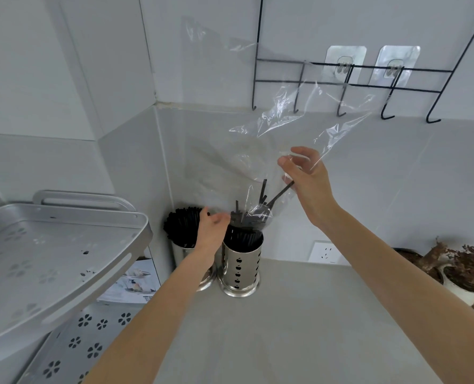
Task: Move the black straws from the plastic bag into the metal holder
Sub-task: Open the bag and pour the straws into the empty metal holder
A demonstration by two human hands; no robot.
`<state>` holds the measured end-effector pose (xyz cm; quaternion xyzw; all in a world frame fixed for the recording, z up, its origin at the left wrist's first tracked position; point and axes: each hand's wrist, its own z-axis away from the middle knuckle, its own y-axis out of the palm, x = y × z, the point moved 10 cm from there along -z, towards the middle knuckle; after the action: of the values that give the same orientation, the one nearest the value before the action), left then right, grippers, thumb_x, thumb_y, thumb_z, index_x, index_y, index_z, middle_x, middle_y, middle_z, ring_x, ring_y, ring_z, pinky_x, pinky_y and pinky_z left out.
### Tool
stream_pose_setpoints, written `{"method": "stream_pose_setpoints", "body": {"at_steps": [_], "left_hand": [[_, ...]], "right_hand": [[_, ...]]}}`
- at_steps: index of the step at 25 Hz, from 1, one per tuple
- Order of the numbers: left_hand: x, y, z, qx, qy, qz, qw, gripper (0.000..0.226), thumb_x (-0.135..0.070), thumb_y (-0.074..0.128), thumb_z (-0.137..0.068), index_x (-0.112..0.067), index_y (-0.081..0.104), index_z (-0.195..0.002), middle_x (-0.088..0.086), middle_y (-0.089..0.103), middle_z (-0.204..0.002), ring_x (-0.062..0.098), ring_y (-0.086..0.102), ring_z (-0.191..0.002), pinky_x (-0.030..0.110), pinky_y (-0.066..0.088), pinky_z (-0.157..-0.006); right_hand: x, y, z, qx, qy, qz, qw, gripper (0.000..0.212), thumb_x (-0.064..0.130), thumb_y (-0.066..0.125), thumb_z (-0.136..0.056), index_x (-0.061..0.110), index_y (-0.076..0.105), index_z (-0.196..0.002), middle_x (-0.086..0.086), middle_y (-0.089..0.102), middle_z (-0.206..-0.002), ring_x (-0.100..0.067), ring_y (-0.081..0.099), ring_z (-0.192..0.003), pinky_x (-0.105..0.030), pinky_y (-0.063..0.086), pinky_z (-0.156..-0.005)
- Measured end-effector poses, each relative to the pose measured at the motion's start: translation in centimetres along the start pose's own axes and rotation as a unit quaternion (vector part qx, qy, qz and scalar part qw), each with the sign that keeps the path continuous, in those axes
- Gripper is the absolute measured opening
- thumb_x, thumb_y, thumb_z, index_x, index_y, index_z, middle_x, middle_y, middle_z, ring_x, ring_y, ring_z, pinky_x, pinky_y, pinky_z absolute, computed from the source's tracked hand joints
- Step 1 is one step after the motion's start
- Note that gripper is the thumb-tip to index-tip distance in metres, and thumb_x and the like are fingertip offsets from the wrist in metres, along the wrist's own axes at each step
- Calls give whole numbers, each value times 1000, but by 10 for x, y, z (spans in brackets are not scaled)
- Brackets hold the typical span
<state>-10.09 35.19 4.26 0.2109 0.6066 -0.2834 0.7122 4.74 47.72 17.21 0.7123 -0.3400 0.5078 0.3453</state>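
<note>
At far left, a grey perforated metal rack [61, 245] with flower-shaped cut-outs is standing on the pale grey countertop [299, 328]. Beside it, a second steel holder [182, 231], already packed with black straws, is sitting just behind and touching the side of the perforated stainless-steel cylindrical holder [241, 264] that is taking the load. The person's left hand [212, 230] is hovering at that holder's rim, fingers loosely curled by the bag's mouth; whether they are pinching the film or a straw cannot be told. The thin black plastic straws [254, 214] are sliding out of the clear crinkled plastic bag [280, 126], most standing in the holder, a few tilting above the rim inside the bag's lower end. The right hand [303, 173] is lifting the bag high, thumb and fingers clamped on the film, with one slanted straw passing under the palm. A black wire hook rail [349, 76] is hanging on the wall behind, and dried brown plants in white pots [463, 273] are sitting at far right.

To finish cleanly, the bag's mouth probably needs keeping centred over the holder while the right hand is raising the film straight up. The left hand would do well steadying the leaning straws so none is tipping over the rim or snagging in the film.
</note>
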Motion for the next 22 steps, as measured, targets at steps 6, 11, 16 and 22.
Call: {"method": "stream_pose_setpoints", "body": {"at_steps": [6, 11, 16, 22], "left_hand": [[-23, -6, 12, -12, 40, 69, 997, 51, -1, 46, -90, -4, 25, -137, 1, 51, -89, 10, 56, -76, 25, 46, -88], [-48, -9, 19, -14, 68, 77, 995, 48, 0, 46, -90, -8, 30, -134, -2, 50, -84, 9, 55, -73, 24, 50, -76], [-69, -9, 36, -11, 87, 77, 993, 47, -2, 45, -90, -10, 31, -134, 9, 51, -101, 8, 55, -74, 21, 51, -72], [-92, -11, 55, -14, 121, 61, 991, 47, -4, 46, -90, -10, 32, -135, -3, 51, -86, 10, 53, -75, 23, 47, -78]], "right_hand": [[29, 1, 1, 5, -25, -6, 1000, 23, 13, 65, -81, 28, 51, -92, 8, 59, -82, -13, 57, -88, -34, 45, -87], [55, 0, 5, 6, -47, -4, 999, 23, 14, 65, -81, 29, 51, -91, 7, 59, -84, -12, 57, -87, -33, 44, -85], [83, -3, 13, 5, -65, 2, 998, 24, 14, 65, -81, 29, 50, -93, 5, 59, -88, -8, 57, -83, -32, 45, -81], [113, -9, 29, 0, -85, 1, 996, 23, 16, 66, -80, 29, 50, -91, 4, 58, -89, -10, 55, -81, -33, 44, -80]]}}
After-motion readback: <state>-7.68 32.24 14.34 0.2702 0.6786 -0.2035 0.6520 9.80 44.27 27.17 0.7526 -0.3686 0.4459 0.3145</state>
